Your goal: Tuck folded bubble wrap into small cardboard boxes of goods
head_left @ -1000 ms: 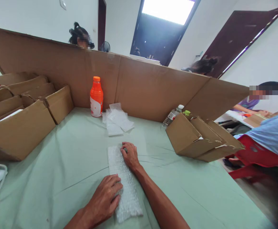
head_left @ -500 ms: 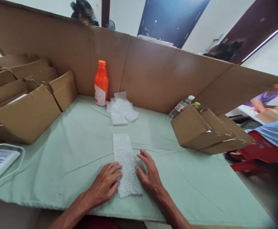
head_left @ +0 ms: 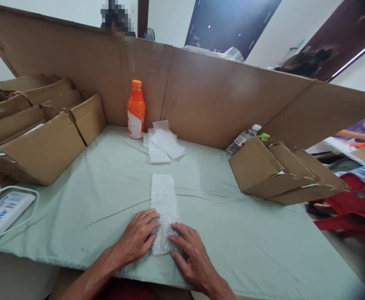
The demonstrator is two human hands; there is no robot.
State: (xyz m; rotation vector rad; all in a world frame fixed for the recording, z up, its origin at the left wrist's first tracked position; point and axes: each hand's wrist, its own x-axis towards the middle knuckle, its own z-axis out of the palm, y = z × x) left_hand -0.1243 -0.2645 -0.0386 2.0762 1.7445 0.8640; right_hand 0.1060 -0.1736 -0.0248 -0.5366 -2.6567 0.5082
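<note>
A long strip of bubble wrap (head_left: pixel 164 200) lies flat on the pale green tablecloth (head_left: pixel 101 233), its short end toward me. On its left edge rest the fingertips of my left hand (head_left: pixel 138 233), the hand open and palm down. My right hand (head_left: pixel 190 252) is at the lower right edge, fingers spread and touching the wrap, thumb near its bottom corner. Neither hand grips anything. Farther back, a loose pile of small clear bubble-wrap pieces (head_left: pixel 162 143) lies near an orange bottle (head_left: pixel 136 110).
Cardboard boxes (head_left: pixel 44 146) stand at the left, above a white device (head_left: pixel 7 214) with a cable. At the right are more cardboard boxes (head_left: pixel 257 168) and a leaning clear bottle (head_left: pixel 241 139). A tall cardboard partition (head_left: pixel 207 96) closes the back. A person's red chair (head_left: pixel 357 196) is beyond the right edge.
My right hand has come down and toward me, from beside the bubble wrap onto its lower right edge. The left hand stays at the left edge. The view has shifted slightly.
</note>
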